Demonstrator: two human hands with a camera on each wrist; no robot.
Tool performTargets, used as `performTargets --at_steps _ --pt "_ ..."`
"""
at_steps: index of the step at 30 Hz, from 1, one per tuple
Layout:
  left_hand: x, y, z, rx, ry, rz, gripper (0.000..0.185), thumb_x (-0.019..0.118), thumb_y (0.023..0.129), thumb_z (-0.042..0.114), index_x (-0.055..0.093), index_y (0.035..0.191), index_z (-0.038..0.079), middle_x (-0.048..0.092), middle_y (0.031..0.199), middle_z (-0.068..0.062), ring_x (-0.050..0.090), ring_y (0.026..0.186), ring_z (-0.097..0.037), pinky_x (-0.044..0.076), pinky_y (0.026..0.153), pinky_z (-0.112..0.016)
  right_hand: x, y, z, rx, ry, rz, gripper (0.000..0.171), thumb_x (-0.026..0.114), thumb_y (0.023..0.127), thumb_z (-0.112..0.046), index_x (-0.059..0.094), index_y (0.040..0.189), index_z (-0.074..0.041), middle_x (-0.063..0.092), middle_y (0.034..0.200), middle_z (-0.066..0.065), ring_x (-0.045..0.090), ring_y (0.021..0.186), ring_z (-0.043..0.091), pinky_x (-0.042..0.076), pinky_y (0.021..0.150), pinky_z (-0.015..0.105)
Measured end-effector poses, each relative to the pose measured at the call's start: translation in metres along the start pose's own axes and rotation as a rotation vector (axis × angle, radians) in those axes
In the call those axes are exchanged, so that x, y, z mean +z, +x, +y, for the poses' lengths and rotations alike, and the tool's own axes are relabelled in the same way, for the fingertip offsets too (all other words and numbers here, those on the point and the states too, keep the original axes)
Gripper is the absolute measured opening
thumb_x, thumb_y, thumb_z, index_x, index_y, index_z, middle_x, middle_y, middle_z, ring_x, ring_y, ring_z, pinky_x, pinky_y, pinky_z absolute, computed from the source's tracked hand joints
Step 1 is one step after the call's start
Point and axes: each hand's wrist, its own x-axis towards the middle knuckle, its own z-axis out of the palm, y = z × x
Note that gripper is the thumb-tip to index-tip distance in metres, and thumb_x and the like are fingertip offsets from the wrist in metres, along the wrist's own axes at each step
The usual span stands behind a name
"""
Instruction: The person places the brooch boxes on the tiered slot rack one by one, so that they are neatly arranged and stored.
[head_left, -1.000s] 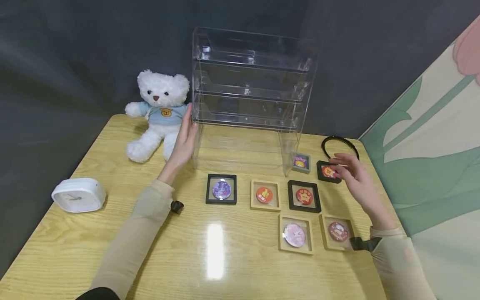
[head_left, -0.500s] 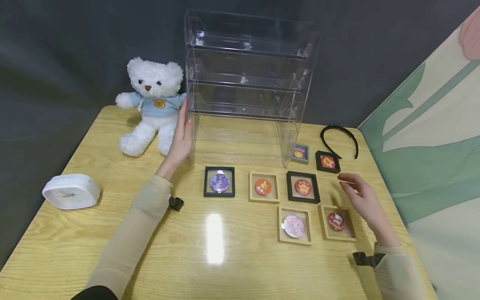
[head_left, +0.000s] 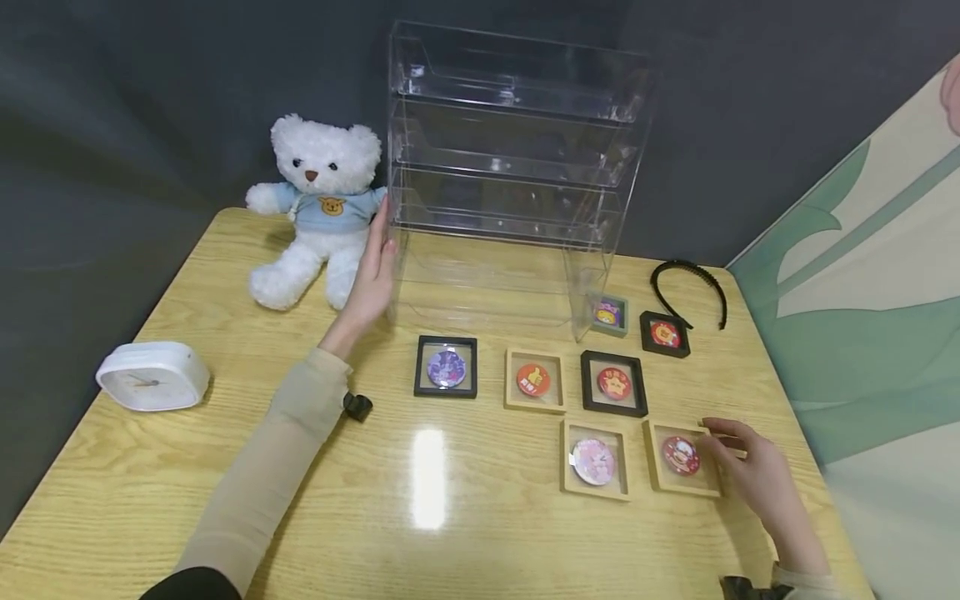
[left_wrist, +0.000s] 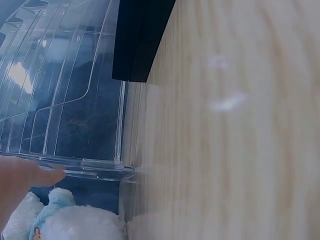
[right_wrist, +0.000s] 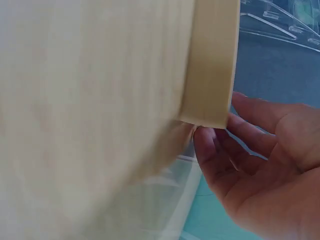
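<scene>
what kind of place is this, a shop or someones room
Most likely a home hobby corner, not a shop: a wooden table with framed badges such as the wooden-framed badge at the right hand, a clear acrylic display rack and a white teddy bear.

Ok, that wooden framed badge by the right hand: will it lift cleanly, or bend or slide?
The wooden framed badge looks rigid, a square frame, so it probably won't flex. It seems small and thin, likely light. It lies flat on the glossy table, so it may slide if nudged; the right hand touches its edge.
</scene>
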Motion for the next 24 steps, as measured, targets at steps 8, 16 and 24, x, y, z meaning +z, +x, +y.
performTargets --at_steps 8,16,24 --pt "-0.002 0.001 -0.018 0.000 -0.009 -0.016 0.063 0.026 0.115 0.000 0.004 0.173 0.010 0.006 0.179 -0.007 0.006 0.164 -0.021 0.014 0.131 -0.030 0.007 -0.012 0.002 0.050 0.011 0.038 0.040 0.075 0.103 -0.014 0.067 0.131 0.013 0.067 0.123 0.037 0.048 0.087 -0.022 0.047 0.069 0.003" --pt "-0.005 -0.001 -0.019 0.006 0.003 -0.020 0.062 0.028 0.116 0.003 0.006 0.174 0.011 0.007 0.179 -0.005 0.008 0.163 -0.017 0.015 0.131 -0.028 0.008 -0.012 -0.002 0.169 0.014 0.012 0.047 0.073 0.105 -0.022 0.065 0.133 0.015 0.068 0.123 0.038 0.052 0.083 -0.016 0.052 0.065 0.013" --pt "-0.005 0.000 -0.018 0.007 -0.001 -0.023 0.062 0.028 0.116 0.004 0.006 0.174 0.011 0.008 0.179 -0.007 0.009 0.163 -0.017 0.017 0.131 -0.030 0.010 -0.010 -0.007 0.153 -0.021 0.094 0.037 0.070 0.105 -0.017 0.068 0.127 0.014 0.076 0.105 0.029 0.059 0.081 -0.004 0.043 0.064 0.010"
